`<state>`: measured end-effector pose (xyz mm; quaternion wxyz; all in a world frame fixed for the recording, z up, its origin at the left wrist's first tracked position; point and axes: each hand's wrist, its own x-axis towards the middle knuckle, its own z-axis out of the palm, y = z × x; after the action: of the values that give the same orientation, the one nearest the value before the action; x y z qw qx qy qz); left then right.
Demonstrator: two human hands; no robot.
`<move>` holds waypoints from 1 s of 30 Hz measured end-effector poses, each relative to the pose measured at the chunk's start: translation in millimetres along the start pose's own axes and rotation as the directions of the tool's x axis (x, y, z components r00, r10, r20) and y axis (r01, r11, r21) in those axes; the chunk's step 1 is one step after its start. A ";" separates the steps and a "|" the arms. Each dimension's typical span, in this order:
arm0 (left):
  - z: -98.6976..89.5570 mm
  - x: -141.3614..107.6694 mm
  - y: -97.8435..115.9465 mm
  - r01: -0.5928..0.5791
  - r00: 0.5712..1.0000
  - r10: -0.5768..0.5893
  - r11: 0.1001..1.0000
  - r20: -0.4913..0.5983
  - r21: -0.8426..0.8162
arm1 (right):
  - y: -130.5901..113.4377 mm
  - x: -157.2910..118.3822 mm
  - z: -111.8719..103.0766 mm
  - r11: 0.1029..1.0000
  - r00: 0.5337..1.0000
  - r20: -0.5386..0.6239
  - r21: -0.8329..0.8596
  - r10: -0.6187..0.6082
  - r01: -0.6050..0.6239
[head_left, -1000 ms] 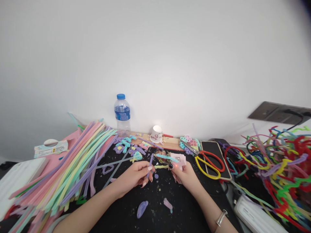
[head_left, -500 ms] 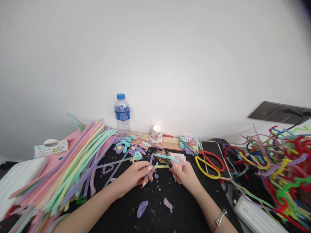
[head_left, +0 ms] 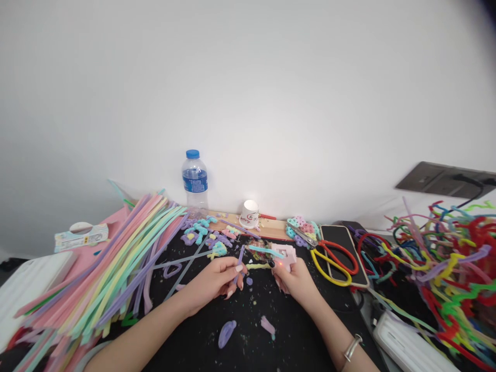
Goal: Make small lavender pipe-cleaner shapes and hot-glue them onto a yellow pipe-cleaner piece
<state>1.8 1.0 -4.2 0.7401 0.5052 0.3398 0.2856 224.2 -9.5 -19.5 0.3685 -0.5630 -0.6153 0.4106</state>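
My left hand pinches a short purple pipe cleaner that stands nearly upright between thumb and fingers. Held in my right hand is a small pale pink device with a red light glowing on it. A yellow fuzzy strip spans the gap between both hands; what holds each end is hard to make out. Just beyond it, a turquoise pipe cleaner piece reaches to the device. On the black mat below lie a purple looped piece and a pinkish-purple piece.
Long pastel pipe cleaners are heaped at left. Behind stand a water bottle and a paper cup. Scissors rest partly over a phone. Tangled colourful pipe cleaners fill the right; small twisted shapes lie beyond my left hand.
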 end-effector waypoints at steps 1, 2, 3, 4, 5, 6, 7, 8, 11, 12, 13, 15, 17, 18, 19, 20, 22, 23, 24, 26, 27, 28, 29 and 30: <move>0.1 -0.1 -0.1 0.000 1.000 0.000 1.000 -0.001 0.001 | 0.3 0.0 0.0 1.000 1.000 -0.002 -0.005 0.001 -0.001; 0.2 -0.1 -0.1 0.000 1.000 0.000 1.000 -0.003 0.001 | 0.6 0.0 0.1 1.000 1.000 -0.006 -0.007 0.002 -0.002; 0.2 -0.2 0.0 0.000 1.000 0.000 1.000 -0.004 0.002 | 0.7 -0.1 0.1 1.000 1.000 -0.009 -0.009 0.003 -0.003; 0.2 -0.2 0.1 0.001 1.000 -0.001 1.000 -0.005 0.003 | 0.6 -0.1 0.1 1.000 1.000 -0.009 -0.010 0.004 -0.004; 0.1 -0.3 0.2 0.002 1.000 -0.002 1.000 -0.005 0.002 | 0.3 -0.2 0.1 1.000 1.000 -0.010 -0.011 0.004 -0.004; -0.1 -0.3 0.2 0.001 1.000 -0.001 1.000 -0.004 0.000 | -0.1 -0.3 0.0 1.000 1.000 -0.008 -0.013 0.005 -0.005; -0.2 -0.4 0.3 0.000 1.000 0.000 1.000 -0.003 -0.003 | -0.7 -0.4 -0.1 1.000 1.000 -0.005 -0.015 0.005 -0.005; -0.4 -0.3 0.3 -0.001 1.000 0.001 1.000 -0.002 -0.006 | -1.4 -0.5 -0.1 1.000 1.000 -0.002 -0.015 0.004 -0.004; -0.7 -0.2 0.2 0.000 1.000 0.000 1.000 -0.005 -0.010 | -3.7 -0.6 -0.4 1.000 1.000 0.007 -0.017 0.002 -0.001; -0.7 -0.2 0.2 0.001 1.000 -0.001 1.000 -0.006 -0.009 | -4.3 -0.6 -0.5 1.000 1.000 0.010 -0.019 0.002 -0.002; -0.8 -0.1 0.1 0.001 1.000 -0.001 1.000 -0.007 -0.009 | -4.8 -0.6 -0.5 1.000 1.000 0.011 -0.021 0.003 -0.003; -0.8 -0.1 0.0 -0.003 1.000 0.003 1.000 -0.005 -0.009 | -5.2 -0.5 -0.7 1.000 1.000 0.015 -0.024 0.004 -0.004; -1.0 0.0 -0.2 -0.005 1.000 0.005 1.000 -0.004 -0.011 | -5.2 -0.6 -0.9 0.999 1.000 0.019 -0.033 0.000 0.000; -1.0 0.0 -0.4 -0.006 1.000 0.006 1.000 -0.004 -0.014 | -5.3 -0.8 -1.0 0.999 1.000 0.021 -0.040 -0.003 0.004; -1.1 0.1 -0.6 -0.007 1.000 0.007 1.000 -0.003 -0.016 | -5.5 -1.0 -1.2 0.999 1.000 0.022 -0.048 -0.008 0.009; -1.2 0.1 -0.8 -0.008 1.000 0.008 1.000 -0.003 -0.019 | -5.7 -1.2 -1.4 0.998 1.000 0.024 -0.056 -0.012 0.013; -1.5 0.3 -1.3 -0.010 1.000 0.010 1.000 -0.001 -0.024 | -6.4 -1.6 -1.8 0.997 0.999 0.030 -0.069 -0.020 0.022; -1.6 0.4 -1.7 -0.011 1.000 0.011 1.000 0.000 -0.025 | -6.8 -1.8 -1.9 0.997 0.999 0.032 -0.074 -0.023 0.026; -1.8 0.5 -2.0 -0.010 1.000 0.010 1.000 0.001 -0.025 | -7.0 -1.9 -2.0 0.996 0.999 0.035 -0.079 -0.026 0.029; -2.1 0.9 -2.9 -0.010 1.000 0.010 1.000 -0.001 -0.024 | -7.4 -2.0 -2.1 0.996 0.999 0.037 -0.087 -0.028 0.032; -2.2 1.1 -3.3 -0.010 1.000 0.010 1.000 -0.002 -0.023 | -7.5 -2.1 -2.0 0.995 0.999 0.036 -0.091 -0.030 0.033; -2.3 1.3 -3.6 -0.011 1.000 0.011 1.000 -0.003 -0.022 | -7.6 -2.2 -1.9 0.995 0.999 0.035 -0.092 -0.031 0.034; -2.4 1.4 -3.8 -0.011 1.000 0.011 1.000 -0.005 -0.021 | -8.0 -2.3 -1.7 0.995 0.999 0.033 -0.094 -0.032 0.035; -2.3 1.5 -4.0 -0.011 1.000 0.011 1.000 -0.009 -0.021 | -8.5 -2.5 -1.6 0.995 0.999 0.032 -0.096 -0.031 0.034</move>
<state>1.2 2.1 -8.9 0.7423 0.4981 0.3370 0.2954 222.6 -12.1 -11.1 0.3380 -0.5638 -0.6490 0.3830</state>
